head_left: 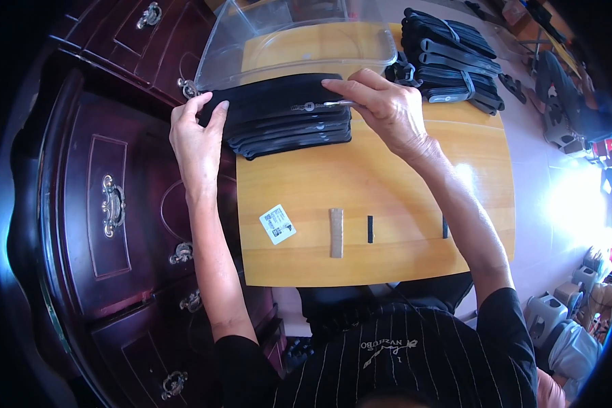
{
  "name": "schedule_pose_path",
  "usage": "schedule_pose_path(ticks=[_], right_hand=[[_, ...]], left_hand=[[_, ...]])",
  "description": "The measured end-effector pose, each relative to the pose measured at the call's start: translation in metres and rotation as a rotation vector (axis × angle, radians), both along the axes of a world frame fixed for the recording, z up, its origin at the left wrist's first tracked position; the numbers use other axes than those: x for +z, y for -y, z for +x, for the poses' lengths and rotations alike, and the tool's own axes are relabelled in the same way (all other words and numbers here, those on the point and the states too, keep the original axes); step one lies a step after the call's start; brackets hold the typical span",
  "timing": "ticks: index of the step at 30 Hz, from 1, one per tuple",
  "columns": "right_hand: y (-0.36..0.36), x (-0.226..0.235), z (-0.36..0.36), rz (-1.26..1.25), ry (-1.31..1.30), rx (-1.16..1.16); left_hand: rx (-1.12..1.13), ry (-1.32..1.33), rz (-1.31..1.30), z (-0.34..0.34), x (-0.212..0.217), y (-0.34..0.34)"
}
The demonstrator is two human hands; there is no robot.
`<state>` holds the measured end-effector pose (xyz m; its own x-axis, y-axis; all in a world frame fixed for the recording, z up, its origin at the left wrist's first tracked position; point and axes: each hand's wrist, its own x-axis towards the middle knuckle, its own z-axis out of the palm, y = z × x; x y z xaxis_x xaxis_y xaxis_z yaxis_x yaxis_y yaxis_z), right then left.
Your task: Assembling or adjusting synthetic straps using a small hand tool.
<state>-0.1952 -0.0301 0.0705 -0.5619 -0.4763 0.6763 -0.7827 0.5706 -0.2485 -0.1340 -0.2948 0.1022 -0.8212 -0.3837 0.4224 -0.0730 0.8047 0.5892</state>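
A stack of flat black straps lies near the far left part of the yellow wooden table. My left hand pinches the left end of the top black strap, which carries pale print. At its right end is my right hand, closed on a slim metal tool whose tip lies over the strap. One fingertip of that hand touches the strap's upper right corner. The tool's exact kind is too small to tell.
Behind the stack stands a clear plastic bin. Banded bundles of black straps fill the table's far right corner. Nearer me lie a white label card, a tan strip and small black strips. A dark wooden cabinet borders the left.
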Motion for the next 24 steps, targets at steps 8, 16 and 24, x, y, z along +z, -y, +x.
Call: schedule_pose_path(ticks=[8,16,24], right_hand=[[-0.013,0.003,0.002,0.066,0.075,0.082],[-0.012,-0.002,0.011,0.075,0.116,0.102],[-0.089,-0.027,0.01,-0.214,0.219,-0.065]], left_hand=[[0.003,-0.152,-0.093,-0.001,-0.02,0.0],[-0.058,-0.19,-0.018,-0.001,-0.03,0.001],[0.012,-0.197,-0.006,0.017,-0.024,-0.003]])
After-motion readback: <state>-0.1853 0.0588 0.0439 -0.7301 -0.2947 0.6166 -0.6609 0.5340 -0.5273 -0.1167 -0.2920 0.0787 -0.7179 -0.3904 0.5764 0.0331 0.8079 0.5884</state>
